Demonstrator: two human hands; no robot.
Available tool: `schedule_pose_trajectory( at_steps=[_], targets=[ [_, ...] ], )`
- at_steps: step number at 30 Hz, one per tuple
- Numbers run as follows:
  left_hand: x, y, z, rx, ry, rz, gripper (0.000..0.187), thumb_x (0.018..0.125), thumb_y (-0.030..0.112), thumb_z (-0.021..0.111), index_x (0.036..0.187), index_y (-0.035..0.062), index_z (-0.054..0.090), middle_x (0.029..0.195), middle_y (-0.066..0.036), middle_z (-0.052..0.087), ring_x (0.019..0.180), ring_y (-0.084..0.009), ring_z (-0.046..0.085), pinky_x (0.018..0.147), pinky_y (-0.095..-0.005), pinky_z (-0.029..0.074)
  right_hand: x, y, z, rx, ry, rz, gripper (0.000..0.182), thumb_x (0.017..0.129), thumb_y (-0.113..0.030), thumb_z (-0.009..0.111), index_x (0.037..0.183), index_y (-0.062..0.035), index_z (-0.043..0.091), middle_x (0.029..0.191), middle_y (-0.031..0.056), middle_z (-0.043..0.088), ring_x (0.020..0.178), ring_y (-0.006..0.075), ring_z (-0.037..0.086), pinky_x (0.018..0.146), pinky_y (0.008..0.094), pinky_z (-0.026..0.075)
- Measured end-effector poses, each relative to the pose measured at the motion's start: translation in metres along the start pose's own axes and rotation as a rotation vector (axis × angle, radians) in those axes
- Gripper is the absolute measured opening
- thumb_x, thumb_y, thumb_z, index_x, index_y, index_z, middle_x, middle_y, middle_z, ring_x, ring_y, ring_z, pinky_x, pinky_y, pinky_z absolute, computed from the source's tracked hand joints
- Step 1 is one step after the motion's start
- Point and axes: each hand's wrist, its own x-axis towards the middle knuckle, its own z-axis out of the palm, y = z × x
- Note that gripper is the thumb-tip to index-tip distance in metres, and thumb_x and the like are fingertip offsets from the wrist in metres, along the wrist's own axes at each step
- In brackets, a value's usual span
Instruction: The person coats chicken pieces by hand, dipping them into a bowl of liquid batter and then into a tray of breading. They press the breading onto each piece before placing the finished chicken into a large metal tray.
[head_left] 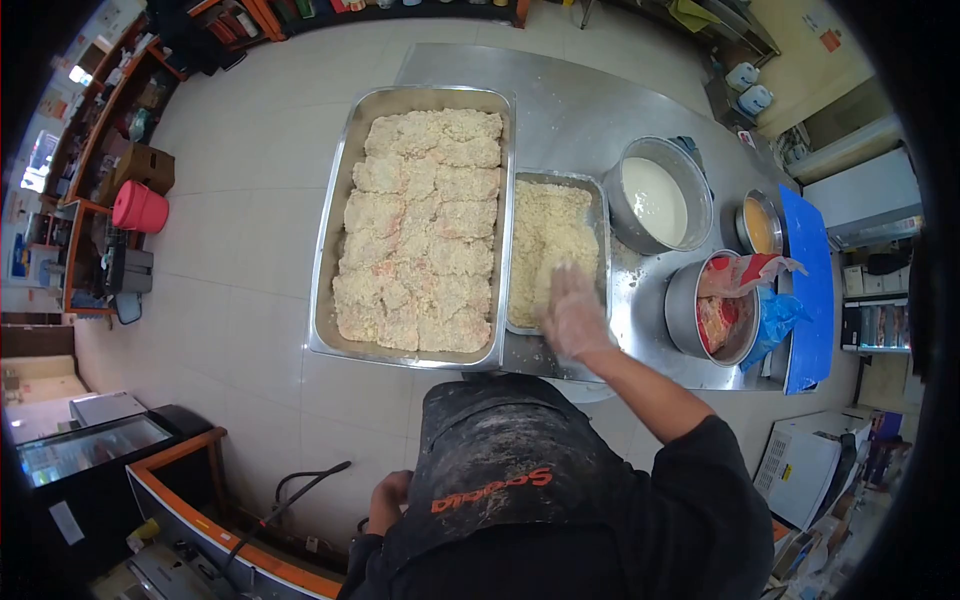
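At about eight o'clock in the view, low by the apron, the left hand (390, 497) hangs at the person's side, touching none of the trays or pots; its fingers look loosely curled, but whether they close on anything cannot be told.

Toward eleven o'clock from the middle sits the large steel tray (330, 250), its long axis running from six to twelve o'clock. It is packed with breaded cutlets (420, 230) lying flat, edge to edge.

Just beside it, touching its right rim, is the smaller crumb tray (604, 215), long axis also six to twelve, filled with loose breadcrumbs (545, 235).

The right hand (572, 310), in a thin clear glove, is spread flat over the near end of the crumb tray, fingers (562, 280) splayed and pointing to twelve o'clock, pressing down on the crumbs. Anything beneath the palm is hidden. The crumbs lie under and ahead of the fingertips.

Toward two o'clock stands a pot of white batter (655, 200); at three o'clock a second pot (682, 310) holds raw meat in a bag, with a small orange-filled bowl (760, 225) and a blue board (812, 290) beyond, all on the steel table (560, 100).
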Motion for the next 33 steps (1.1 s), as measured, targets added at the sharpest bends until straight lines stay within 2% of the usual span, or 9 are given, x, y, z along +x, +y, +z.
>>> schedule_pose_trajectory(
  at_steps=[2,6,9,10,13,19,23,25,33],
  targets=[
    [0.024,0.001,-0.011,-0.050,-0.108,-0.190,0.034,0.082,0.010,0.048,0.114,0.0089,0.061,0.096,-0.011,0.066,0.075,-0.0224,0.059,0.061,-0.0356,0.048,-0.010,-0.008,0.013,0.041,-0.101,0.001,0.078,0.092,-0.048,0.038,0.138,0.0131,0.023,0.146,0.0305,0.022,0.138,0.0390,0.020,0.115,0.0396,0.013],
    [0.058,-0.031,-0.034,-0.470,-0.177,-0.391,0.038,0.087,0.011,0.043,0.122,0.0103,0.057,0.097,-0.007,0.066,0.068,-0.0149,0.056,0.053,-0.0323,0.046,0.040,0.017,0.021,0.055,-0.014,0.127,0.082,0.092,-0.055,0.029,0.141,0.0099,0.020,0.148,0.0265,0.022,0.140,0.0362,0.015,0.116,0.0375,0.009],
    [0.032,-0.018,-0.057,-0.329,-0.098,-0.337,0.043,0.087,0.012,0.041,0.130,0.0121,0.050,0.099,-0.007,0.066,0.059,-0.0118,0.050,0.048,-0.0265,0.040,0.068,0.025,0.017,0.066,-0.010,0.155,0.085,0.091,-0.059,0.028,0.143,0.0076,0.018,0.150,0.0222,0.021,0.141,0.0353,0.014,0.116,0.0378,0.008],
    [0.031,-0.021,-0.062,-0.443,-0.077,-0.411,0.044,0.088,0.005,0.040,0.131,0.0076,0.049,0.104,-0.013,0.066,0.067,-0.0149,0.055,0.056,-0.0299,0.046,0.074,0.024,0.015,0.075,0.009,0.167,0.086,0.090,-0.060,0.028,0.143,0.0070,0.018,0.150,0.0210,0.021,0.141,0.0351,0.013,0.116,0.0383,0.008],
    [0.026,-0.036,-0.056,-0.402,-0.106,-0.401,0.042,0.089,0.011,0.039,0.129,0.0115,0.051,0.098,-0.007,0.066,0.057,-0.0128,0.049,0.047,-0.0282,0.040,0.083,0.013,0.021,-0.036,-0.021,0.232,0.088,0.089,-0.063,0.029,0.144,0.0045,0.016,0.150,0.0201,0.021,0.141,0.0345,0.013,0.116,0.0408,0.009],
    [0.042,-0.074,-0.011,-0.317,-0.229,-0.455,0.039,0.090,0.016,0.042,0.127,0.0098,0.052,0.096,-0.008,0.065,0.059,-0.0141,0.050,0.047,-0.0301,0.040,0.085,0.006,0.000,-0.138,-0.113,0.185,0.083,0.089,-0.059,0.034,0.145,-0.0003,0.020,0.149,0.0205,0.024,0.140,0.0346,0.017,0.115,0.0419,0.011],
    [0.014,-0.021,0.002,-0.390,-0.154,-0.567,0.039,0.090,0.015,0.040,0.125,0.0052,0.053,0.094,-0.008,0.064,0.062,-0.0163,0.055,0.050,-0.0302,0.044,0.097,0.001,0.030,0.040,0.092,0.259,0.079,0.088,-0.058,0.036,0.145,-0.0050,0.025,0.146,0.0198,0.031,0.138,0.0345,0.023,0.114,0.0434,0.014],
    [0.015,-0.018,-0.002,-0.100,-0.205,-0.441,0.039,0.089,0.013,0.041,0.125,0.0050,0.053,0.094,-0.007,0.064,0.063,-0.0166,0.057,0.051,-0.0309,0.045,0.091,0.002,0.050,-0.016,0.161,0.227,0.077,0.087,-0.058,0.037,0.144,-0.0072,0.028,0.144,0.0185,0.034,0.136,0.0342,0.026,0.113,0.0438,0.015],
    [0.018,-0.039,-0.027,-0.205,-0.137,-0.368,0.054,0.078,0.001,0.061,0.130,0.0056,0.050,0.089,-0.009,0.063,0.055,-0.0149,0.052,0.047,-0.0304,0.043,0.080,-0.005,0.014,-0.075,-0.082,0.209,0.071,0.089,-0.056,0.034,0.146,-0.0136,0.025,0.148,0.0107,0.030,0.138,0.0287,0.023,0.113,0.0437,0.013]
  ],
)
